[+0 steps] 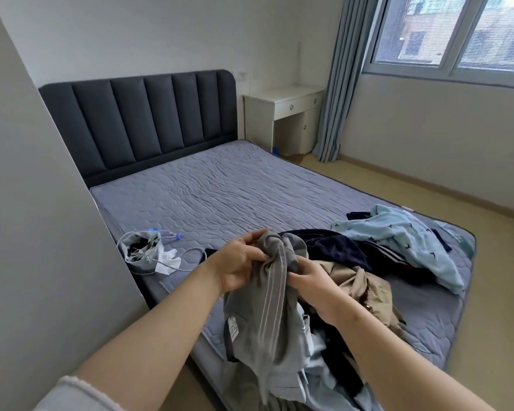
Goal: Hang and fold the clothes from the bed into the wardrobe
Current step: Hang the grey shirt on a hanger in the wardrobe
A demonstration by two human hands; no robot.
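1. the left hand [240,264] grips the bunched top of a grey garment with pale stripes [272,295], fingers curled round the fabric.
2. the right hand [312,281] pinches the same garment from the other side, just beside the left hand.
3. the grey garment hangs down from both hands above the near edge of the bed with a quilted blue-grey mattress [220,188].
4. behind the hands a pile lies on the mattress: a dark navy garment [336,247], a tan garment [365,289] and a light blue garment with small dark motifs [404,235].
5. a small grey pouch with cords [146,250] lies to the left, apart from the pile.
6. a dark padded headboard [149,120] and a white bedside desk [288,111] stand at the far end.
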